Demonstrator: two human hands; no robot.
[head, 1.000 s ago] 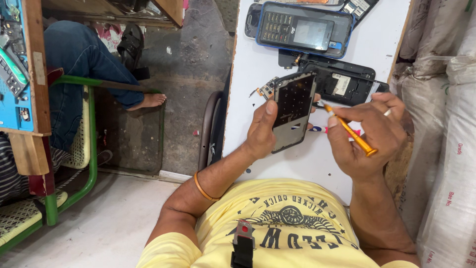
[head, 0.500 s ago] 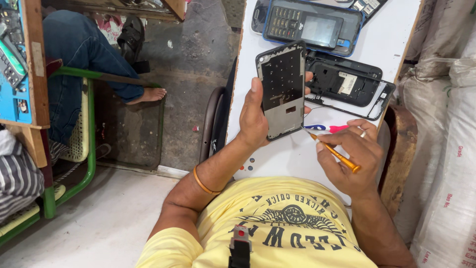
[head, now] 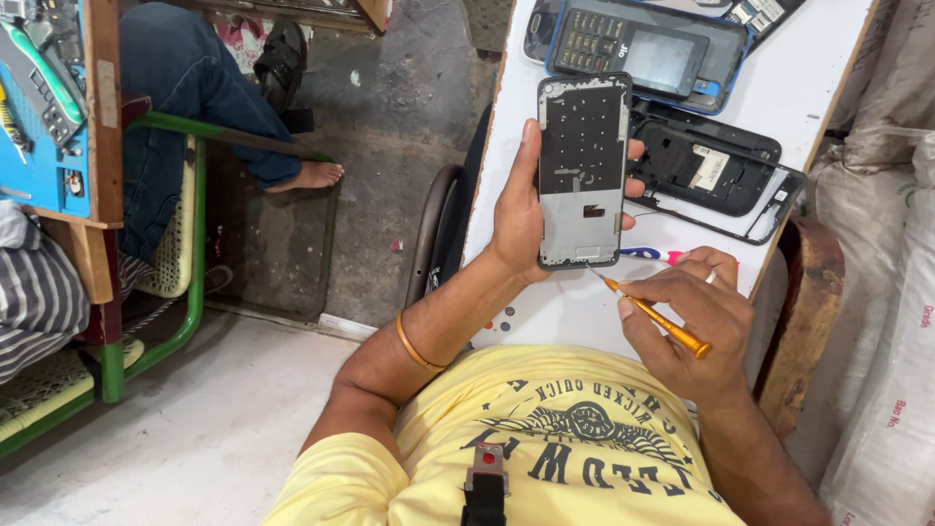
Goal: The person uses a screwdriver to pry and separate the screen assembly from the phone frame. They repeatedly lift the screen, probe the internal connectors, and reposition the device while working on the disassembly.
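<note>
Here the left hand (head: 516, 219) has its grip around a phone frame (head: 582, 170), the right hand (head: 687, 326) pinching an orange screwdriver (head: 654, 317).

Phone frame (head: 582, 168) now upright in left hand (head: 518, 209), screwdriver (head: 654, 317) tip seemingly nearer.

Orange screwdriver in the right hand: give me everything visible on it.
The screwdriver is a slim precision type with an orange, metallic-looking handle and a thin silver shaft. It lies at a slant, butt end low to the right, tip up to the left. The right hand pinches the handle between thumb and fingers. The tip sits at or just off the bottom edge of the phone frame; contact cannot be told. The left hand holds that frame upright over the white table.
</note>
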